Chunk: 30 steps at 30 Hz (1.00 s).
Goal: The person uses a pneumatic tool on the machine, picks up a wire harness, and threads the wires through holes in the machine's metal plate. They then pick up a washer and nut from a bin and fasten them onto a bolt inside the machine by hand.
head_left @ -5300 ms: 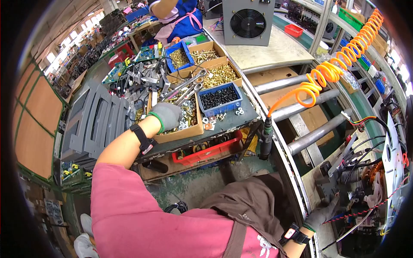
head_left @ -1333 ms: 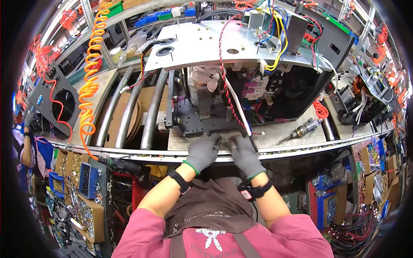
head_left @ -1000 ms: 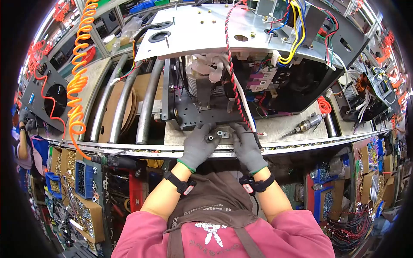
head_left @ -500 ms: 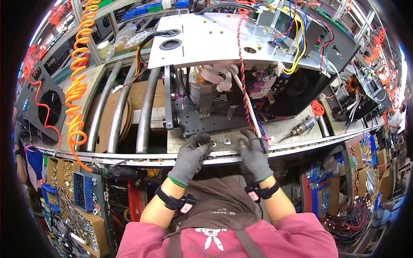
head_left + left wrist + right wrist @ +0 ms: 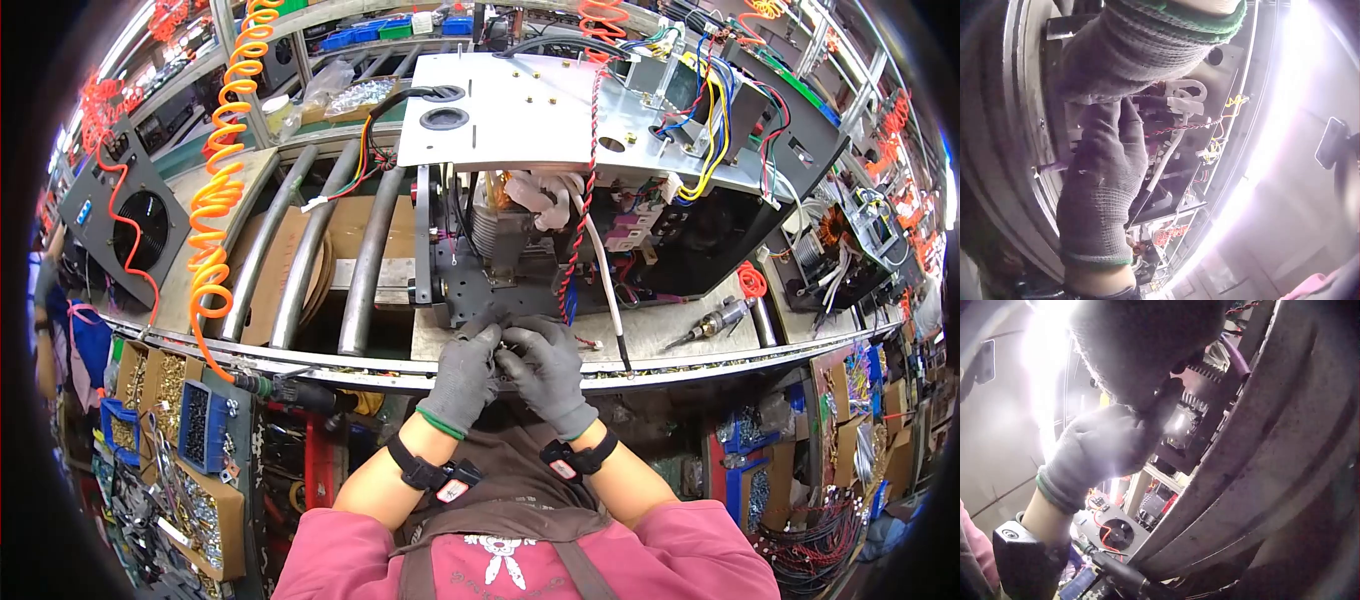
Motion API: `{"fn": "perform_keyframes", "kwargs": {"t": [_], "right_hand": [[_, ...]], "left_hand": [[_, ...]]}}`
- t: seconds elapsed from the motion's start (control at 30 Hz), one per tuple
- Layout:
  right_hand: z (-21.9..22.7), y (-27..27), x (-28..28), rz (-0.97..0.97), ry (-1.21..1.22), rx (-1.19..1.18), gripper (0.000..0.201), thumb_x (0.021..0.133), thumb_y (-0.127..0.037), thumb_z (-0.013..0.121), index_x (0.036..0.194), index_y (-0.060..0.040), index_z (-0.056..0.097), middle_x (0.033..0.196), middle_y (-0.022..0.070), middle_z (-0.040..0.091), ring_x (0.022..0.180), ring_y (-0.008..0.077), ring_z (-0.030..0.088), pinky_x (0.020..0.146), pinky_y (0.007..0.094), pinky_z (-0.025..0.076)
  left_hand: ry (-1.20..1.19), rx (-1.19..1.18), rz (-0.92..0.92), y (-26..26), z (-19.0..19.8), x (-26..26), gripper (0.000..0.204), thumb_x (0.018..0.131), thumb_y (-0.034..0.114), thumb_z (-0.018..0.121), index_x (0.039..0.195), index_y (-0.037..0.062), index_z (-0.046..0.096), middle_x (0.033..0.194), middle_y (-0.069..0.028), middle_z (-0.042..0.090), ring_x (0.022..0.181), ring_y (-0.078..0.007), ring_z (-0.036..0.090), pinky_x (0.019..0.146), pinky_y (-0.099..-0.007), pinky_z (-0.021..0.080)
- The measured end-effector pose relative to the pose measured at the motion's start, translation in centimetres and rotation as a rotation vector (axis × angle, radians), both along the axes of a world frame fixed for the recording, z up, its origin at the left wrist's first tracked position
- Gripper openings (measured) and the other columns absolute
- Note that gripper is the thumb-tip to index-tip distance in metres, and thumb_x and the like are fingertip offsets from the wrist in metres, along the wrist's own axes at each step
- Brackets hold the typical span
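Note:
At the bench's front edge in the head view, my gloved left hand [image 5: 463, 372] and gloved right hand [image 5: 547, 375] meet fingertip to fingertip. Between them a small pale metal nut [image 5: 501, 345] is pinched, mostly covered by the fingers. Both hands have curled fingers. Just beyond stands an opened machine chassis [image 5: 490, 298] with a coil, wiring and a white metal panel [image 5: 540, 110]. The left wrist view shows the right hand [image 5: 1102, 187] reaching to the left hand [image 5: 1135, 56]. In the right wrist view the right hand [image 5: 1147, 350] is dark and hides the fingertips.
A red-black twisted wire [image 5: 578, 235] and a white cable [image 5: 604, 270] hang over the chassis front. A power screwdriver [image 5: 710, 322] lies to the right; another [image 5: 290, 392] hangs at the left beside a blue bin of black screws [image 5: 203, 425]. Steel rollers [image 5: 370, 265] run left of the chassis.
From the parts boxes the person has turned to the chassis. Small metal pieces were handled on the bench; the left hand lifted a nut, and the right hand has moved left to meet it.

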State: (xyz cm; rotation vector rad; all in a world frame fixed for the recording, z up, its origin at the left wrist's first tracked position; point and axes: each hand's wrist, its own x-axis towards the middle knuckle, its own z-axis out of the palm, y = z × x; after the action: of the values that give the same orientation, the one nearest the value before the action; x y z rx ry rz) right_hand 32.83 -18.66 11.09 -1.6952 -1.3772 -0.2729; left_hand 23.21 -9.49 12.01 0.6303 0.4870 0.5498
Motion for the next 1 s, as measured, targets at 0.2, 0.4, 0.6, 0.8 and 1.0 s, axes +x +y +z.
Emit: {"fn": "perform_keyframes", "kwargs": {"t": [0.2, 0.4, 0.6, 0.8, 1.0], "right_hand": [[-1.6, 1.4, 0.7, -0.094, 0.023, 0.039, 0.031, 0.082, -0.024, 0.064, 0.107, -0.0066, 0.057, 0.101, 0.0126, 0.061, 0.091, 0.034, 0.056, 0.078, 0.0435, 0.043], [0.1, 1.6, 0.7, -0.235, 0.2, -0.209, 0.03, 0.083, -0.021, 0.062, 0.107, -0.0035, 0.055, 0.1, 0.0173, 0.06, 0.092, 0.0375, 0.056, 0.079, 0.046, 0.043], [-0.4, 0.0, 3.0, -0.291, 0.13, -0.155, 0.029, 0.087, -0.025, 0.06, 0.108, -0.0061, 0.055, 0.087, 0.0165, 0.065, 0.082, 0.0361, 0.062, 0.07, 0.0449, 0.046], [1.1, 0.3, 2.5, -0.16, 0.285, -0.062, 0.028, 0.09, -0.021, 0.057, 0.108, 0.0006, 0.053, 0.09, 0.0171, 0.063, 0.085, 0.0323, 0.061, 0.075, 0.0388, 0.047], [2.5, 1.8, 0.0, -0.113, 0.308, 0.124, 0.033, 0.088, -0.029, 0.06, 0.103, 0.0004, 0.058, 0.097, 0.0175, 0.062, 0.088, 0.0353, 0.058, 0.076, 0.0425, 0.045]], "left_hand": [[0.143, -0.001, 0.078, 0.8, 2.4, 0.6, 0.048, 0.092, 0.017, 0.054, 0.135, 0.0019, 0.038, 0.112, -0.0105, 0.058, 0.098, -0.019, 0.058, 0.079, -0.0347, 0.052], [0.257, -0.12, 0.161, 4.8, -0.3, 5.1, 0.022, 0.096, 0.026, 0.046, 0.106, 0.0094, 0.056, 0.097, -0.0047, 0.061, 0.093, -0.0187, 0.059, 0.069, -0.0361, 0.051], [0.189, -0.148, 0.116, 5.4, -0.6, 5.3, 0.014, 0.094, 0.015, 0.052, 0.104, 0.011, 0.061, 0.098, -0.0014, 0.065, 0.084, -0.0156, 0.064, 0.062, -0.0264, 0.053], [-0.135, 0.031, 0.034, 3.3, 1.9, 2.3, 0.026, 0.093, 0.013, 0.056, 0.117, 0.0045, 0.054, 0.105, -0.0086, 0.064, 0.088, -0.0176, 0.065, 0.067, -0.0279, 0.057], [-0.11, 0.056, 0.032, 3.9, 2.0, 1.8, 0.026, 0.09, 0.011, 0.06, 0.113, 0.0002, 0.054, 0.103, -0.0101, 0.063, 0.09, -0.0182, 0.065, 0.072, -0.0308, 0.058]]}}
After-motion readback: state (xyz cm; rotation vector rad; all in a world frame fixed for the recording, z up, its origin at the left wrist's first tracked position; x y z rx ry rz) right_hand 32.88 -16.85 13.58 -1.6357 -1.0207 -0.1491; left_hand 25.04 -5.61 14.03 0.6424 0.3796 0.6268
